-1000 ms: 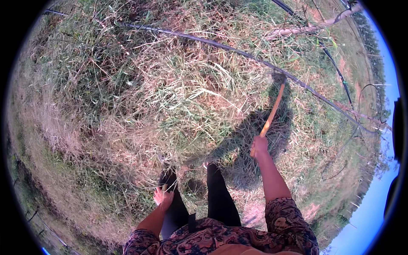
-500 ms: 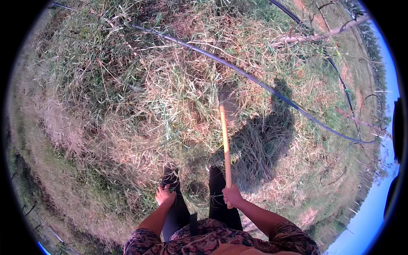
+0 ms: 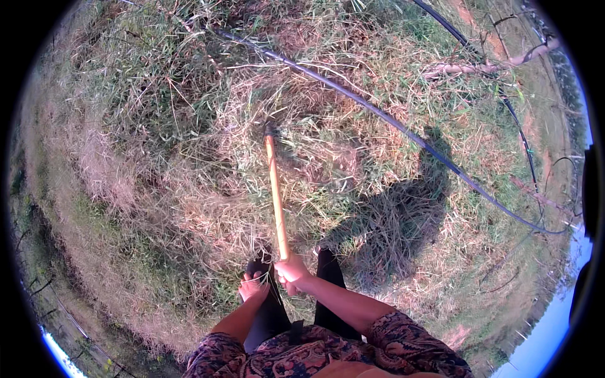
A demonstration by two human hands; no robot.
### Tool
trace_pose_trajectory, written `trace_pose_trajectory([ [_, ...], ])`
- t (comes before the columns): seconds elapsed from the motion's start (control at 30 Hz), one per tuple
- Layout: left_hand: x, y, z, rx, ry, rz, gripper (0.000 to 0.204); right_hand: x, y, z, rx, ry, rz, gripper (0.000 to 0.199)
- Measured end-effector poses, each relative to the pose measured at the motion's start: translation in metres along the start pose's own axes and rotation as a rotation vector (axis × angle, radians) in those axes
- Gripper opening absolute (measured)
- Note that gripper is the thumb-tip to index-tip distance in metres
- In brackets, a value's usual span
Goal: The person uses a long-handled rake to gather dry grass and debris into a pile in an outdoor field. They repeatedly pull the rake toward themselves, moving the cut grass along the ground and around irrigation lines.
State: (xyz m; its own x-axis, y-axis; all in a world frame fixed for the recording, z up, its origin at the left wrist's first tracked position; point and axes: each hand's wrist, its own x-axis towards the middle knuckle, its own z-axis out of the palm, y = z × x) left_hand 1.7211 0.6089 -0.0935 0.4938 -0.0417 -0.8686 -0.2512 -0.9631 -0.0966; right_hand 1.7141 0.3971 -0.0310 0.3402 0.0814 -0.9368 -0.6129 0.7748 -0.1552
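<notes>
My right hand (image 3: 292, 271) is wrapped round the lower end of a wooden-handled tool (image 3: 276, 195). Its pale, straight handle points away from me, up to a dark metal fitting at the far end. Whatever blade sits there is blurred and partly lost among the grass, so its shape cannot be made out. Against my left leg, near the knee, lies my left hand (image 3: 253, 288) with its fingers apart and nothing held. Under the tool is a layer of cut, dry and green grass (image 3: 233, 214).
A dark hose (image 3: 365, 106) crosses the grass diagonally beyond the tool. Another black hose (image 3: 518, 123) runs down the right side, near a bare branch (image 3: 479, 67). My shadow (image 3: 400, 220) falls to the right of my legs. Denser grass (image 3: 157, 94) stands at the far left.
My right hand has swung the tool leftward, from in front of my right leg to between my legs, its far end now further left. My left hand stays on the left leg.
</notes>
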Motion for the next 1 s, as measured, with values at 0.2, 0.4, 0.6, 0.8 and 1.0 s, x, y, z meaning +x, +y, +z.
trace_pose_trajectory([
  [0.2, 0.007, 0.011, -0.016, -0.019, 0.016, 0.032, 0.056, -0.147, 0.083, -0.172, -0.955, 0.375, -0.020, 0.041],
  [0.4, 0.005, 0.004, -0.023, -0.031, 0.020, 0.003, 0.055, -0.083, -0.059, -0.148, -1.179, 0.690, -0.378, 0.041],
  [0.6, 0.010, -0.009, -0.028, -0.078, 0.034, 0.039, 0.052, 0.068, -0.228, -0.041, -1.252, 0.802, -0.444, 0.027],
  [0.8, 0.024, -0.032, -0.045, -0.104, -0.003, 0.098, 0.055, 0.112, -0.158, -0.064, -1.313, 0.851, -0.287, 0.025],
  [1.0, 0.047, -0.081, -0.090, -0.255, -0.063, 0.147, 0.060, 0.036, -0.038, -0.051, -1.280, 0.820, -0.270, 0.035],
])
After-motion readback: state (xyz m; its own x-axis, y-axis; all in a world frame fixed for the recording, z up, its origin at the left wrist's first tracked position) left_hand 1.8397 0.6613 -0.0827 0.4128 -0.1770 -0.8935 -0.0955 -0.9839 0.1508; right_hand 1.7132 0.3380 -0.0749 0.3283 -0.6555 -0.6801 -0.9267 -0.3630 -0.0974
